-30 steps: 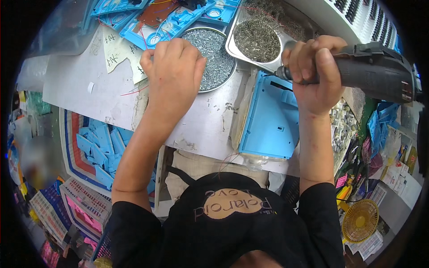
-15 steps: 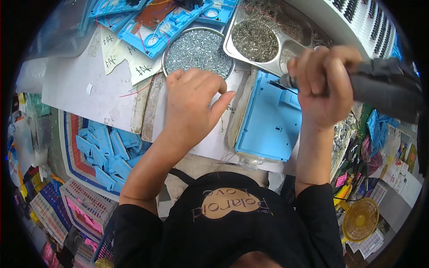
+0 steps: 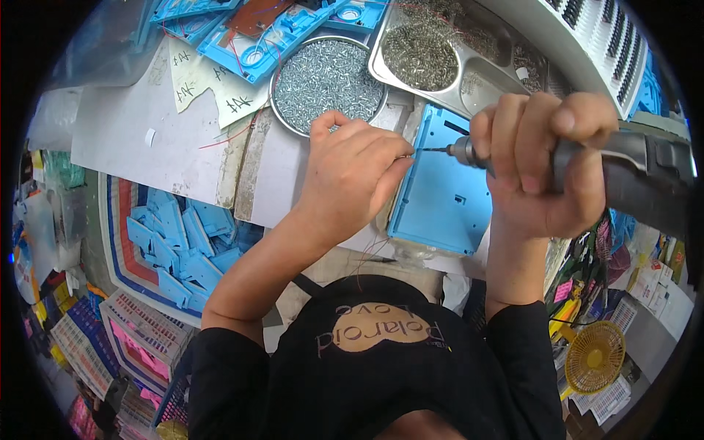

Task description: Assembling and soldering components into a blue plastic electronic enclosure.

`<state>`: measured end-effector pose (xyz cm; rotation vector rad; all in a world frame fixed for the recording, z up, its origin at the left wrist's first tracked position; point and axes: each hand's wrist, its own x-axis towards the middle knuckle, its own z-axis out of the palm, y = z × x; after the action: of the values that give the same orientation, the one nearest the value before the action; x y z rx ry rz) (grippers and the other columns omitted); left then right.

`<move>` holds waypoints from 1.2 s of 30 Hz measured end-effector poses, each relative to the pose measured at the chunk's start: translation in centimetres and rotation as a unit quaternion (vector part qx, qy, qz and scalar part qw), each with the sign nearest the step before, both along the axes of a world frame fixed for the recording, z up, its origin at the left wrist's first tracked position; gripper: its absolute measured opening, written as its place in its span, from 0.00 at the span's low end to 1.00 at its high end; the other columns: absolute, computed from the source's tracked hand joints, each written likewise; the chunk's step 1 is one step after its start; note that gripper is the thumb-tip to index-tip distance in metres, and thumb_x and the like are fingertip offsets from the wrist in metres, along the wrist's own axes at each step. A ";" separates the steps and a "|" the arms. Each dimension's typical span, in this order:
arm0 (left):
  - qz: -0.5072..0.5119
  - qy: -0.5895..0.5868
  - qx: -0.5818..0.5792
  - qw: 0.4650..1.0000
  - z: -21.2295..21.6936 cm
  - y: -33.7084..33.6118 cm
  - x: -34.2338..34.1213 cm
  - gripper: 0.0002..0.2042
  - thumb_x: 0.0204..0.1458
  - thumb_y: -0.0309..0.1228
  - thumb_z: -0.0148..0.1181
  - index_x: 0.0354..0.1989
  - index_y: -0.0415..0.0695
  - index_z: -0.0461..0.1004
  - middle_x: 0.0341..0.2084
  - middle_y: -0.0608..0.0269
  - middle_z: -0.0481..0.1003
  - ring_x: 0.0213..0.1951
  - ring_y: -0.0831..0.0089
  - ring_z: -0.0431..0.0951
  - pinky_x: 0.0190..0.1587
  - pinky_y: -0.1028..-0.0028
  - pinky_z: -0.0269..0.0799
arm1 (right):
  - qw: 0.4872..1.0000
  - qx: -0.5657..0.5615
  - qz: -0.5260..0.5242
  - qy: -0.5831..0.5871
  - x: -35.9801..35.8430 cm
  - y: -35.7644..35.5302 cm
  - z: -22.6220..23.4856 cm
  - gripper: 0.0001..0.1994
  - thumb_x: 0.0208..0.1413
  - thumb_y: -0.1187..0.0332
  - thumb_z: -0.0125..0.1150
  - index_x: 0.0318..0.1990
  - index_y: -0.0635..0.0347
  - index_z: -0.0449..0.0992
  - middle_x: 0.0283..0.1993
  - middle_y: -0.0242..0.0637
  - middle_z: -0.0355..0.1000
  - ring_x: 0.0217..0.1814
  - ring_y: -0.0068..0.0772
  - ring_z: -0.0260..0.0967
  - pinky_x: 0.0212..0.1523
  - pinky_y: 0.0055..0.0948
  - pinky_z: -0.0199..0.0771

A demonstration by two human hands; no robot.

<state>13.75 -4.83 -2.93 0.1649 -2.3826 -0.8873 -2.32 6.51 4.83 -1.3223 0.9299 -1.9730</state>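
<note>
My right hand (image 3: 539, 161) is wrapped round a dark electric screwdriver (image 3: 623, 165), whose thin bit points left. Finger and thumb of my left hand (image 3: 356, 172) are pinched on a small metal screw (image 3: 404, 155), mostly hidden, right by the tip of the bit. Beneath the bit a light blue plastic panel (image 3: 440, 198) with raised edges and small holes lies on the bench. Just beyond my left hand stands a round metal dish (image 3: 274, 103) full of small silver screws (image 3: 326, 81).
A steel compartment tray (image 3: 378, 70) with small metal parts stands at the back. Blue casings with wires (image 3: 271, 48) are heaped at the far left, beside torn paper (image 3: 213, 92). Lower left, a striped bin (image 3: 121, 242) holds blue pieces. A white rack (image 3: 587, 51) rises at far right.
My left hand has moved right from the screw dish and its fingers have closed in a pinch. The screwdriver has come level, its bit now at the left fingertips.
</note>
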 end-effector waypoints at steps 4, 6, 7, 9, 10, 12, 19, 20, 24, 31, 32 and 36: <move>-0.010 0.012 0.012 1.000 0.3 0.2 0.2 0.08 0.49 0.26 0.70 0.37 0.48 0.80 0.33 0.69 0.82 0.35 0.69 0.79 0.50 0.63 0.60 | 1.000 0.029 0.004 0.011 1.2 0.4 0.9 0.15 0.69 0.56 0.53 0.52 0.57 0.69 0.20 0.25 0.59 0.22 0.23 0.56 0.32 0.31 0.66; -0.014 0.016 -0.006 1.000 0.2 0.1 0.4 0.09 0.47 0.26 0.71 0.37 0.48 0.80 0.32 0.70 0.82 0.35 0.69 0.79 0.50 0.63 0.60 | 0.999 0.037 -0.008 0.006 1.8 0.5 0.7 0.15 0.69 0.57 0.54 0.51 0.57 0.68 0.20 0.25 0.59 0.21 0.23 0.57 0.32 0.31 0.67; -0.015 0.017 -0.015 1.000 0.1 0.1 0.5 0.10 0.47 0.26 0.71 0.37 0.48 0.80 0.32 0.70 0.82 0.35 0.69 0.79 0.50 0.63 0.60 | 0.999 0.040 -0.012 0.001 2.1 0.5 0.7 0.15 0.68 0.57 0.55 0.51 0.57 0.68 0.20 0.25 0.60 0.21 0.23 0.57 0.32 0.31 0.67; -0.032 0.004 -0.031 0.999 0.4 -0.1 0.8 0.11 0.46 0.28 0.71 0.38 0.47 0.80 0.34 0.69 0.81 0.37 0.69 0.78 0.51 0.62 0.60 | 0.999 0.044 -0.016 -0.003 2.5 0.6 0.7 0.15 0.68 0.57 0.55 0.51 0.58 0.68 0.20 0.25 0.60 0.21 0.23 0.57 0.32 0.31 0.67; -0.041 -0.002 -0.039 0.998 0.7 -0.2 0.9 0.11 0.46 0.28 0.72 0.38 0.46 0.80 0.34 0.68 0.81 0.38 0.68 0.78 0.52 0.62 0.60 | 0.999 0.045 -0.018 -0.003 2.5 0.7 0.7 0.15 0.68 0.57 0.56 0.50 0.58 0.68 0.19 0.25 0.60 0.21 0.22 0.57 0.32 0.31 0.67; -0.067 0.024 -0.003 0.997 0.7 -2.2 0.5 0.11 0.45 0.30 0.72 0.38 0.47 0.81 0.38 0.67 0.80 0.43 0.67 0.76 0.55 0.59 0.59 | 0.998 0.050 -0.021 -0.004 2.7 1.0 0.7 0.14 0.67 0.57 0.56 0.49 0.58 0.68 0.19 0.25 0.59 0.20 0.22 0.57 0.31 0.31 0.67; 0.142 -0.148 -0.245 0.948 -1.3 -6.8 -0.6 0.07 0.45 0.33 0.72 0.33 0.52 0.84 0.45 0.71 0.74 0.54 0.64 0.69 0.62 0.46 0.53 | 0.989 0.125 -0.080 0.003 4.8 2.3 -0.5 0.14 0.64 0.59 0.63 0.44 0.57 0.68 0.18 0.26 0.61 0.18 0.22 0.59 0.28 0.31 0.67; 0.144 -0.144 -0.239 0.950 -1.4 -6.8 -0.5 0.06 0.45 0.33 0.72 0.33 0.51 0.83 0.45 0.71 0.74 0.54 0.64 0.69 0.62 0.46 0.53 | 0.987 0.136 -0.086 0.014 4.9 2.3 -0.6 0.14 0.64 0.59 0.64 0.44 0.57 0.67 0.18 0.26 0.62 0.18 0.22 0.59 0.28 0.31 0.67; 0.132 -0.144 -0.230 0.953 -1.6 -6.5 -0.4 0.06 0.46 0.34 0.72 0.32 0.50 0.82 0.42 0.71 0.74 0.52 0.65 0.70 0.62 0.45 0.53 | 0.976 0.183 -0.089 0.072 5.0 2.7 -0.9 0.15 0.62 0.59 0.66 0.41 0.57 0.66 0.18 0.28 0.63 0.18 0.22 0.60 0.29 0.31 0.68; 0.142 -0.111 -0.249 0.952 -1.9 -6.7 -0.3 0.07 0.50 0.37 0.70 0.33 0.49 0.81 0.37 0.70 0.76 0.49 0.66 0.71 0.62 0.42 0.54 | 0.953 0.211 -0.101 0.191 5.4 2.8 -1.4 0.14 0.62 0.64 0.67 0.38 0.58 0.65 0.20 0.30 0.64 0.20 0.23 0.60 0.28 0.31 0.67; 0.145 -0.109 -0.251 0.951 -2.1 -6.8 -0.4 0.07 0.51 0.38 0.69 0.32 0.49 0.81 0.37 0.69 0.76 0.48 0.66 0.72 0.62 0.43 0.54 | 0.951 0.205 -0.095 0.213 5.5 2.6 -1.4 0.13 0.62 0.65 0.67 0.38 0.58 0.65 0.20 0.31 0.65 0.20 0.24 0.60 0.27 0.31 0.67; 0.149 -0.092 -0.237 0.956 -2.1 -6.8 -0.3 0.09 0.53 0.41 0.67 0.31 0.50 0.79 0.34 0.69 0.77 0.45 0.67 0.73 0.61 0.46 0.54 | 0.952 0.213 -0.082 0.202 6.0 2.8 -1.5 0.11 0.62 0.69 0.65 0.37 0.58 0.66 0.22 0.32 0.65 0.21 0.24 0.60 0.27 0.30 0.66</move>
<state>13.49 -11.64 -5.01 0.4161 -2.5740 -0.1538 3.63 9.29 3.33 -1.4460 1.6023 -1.5078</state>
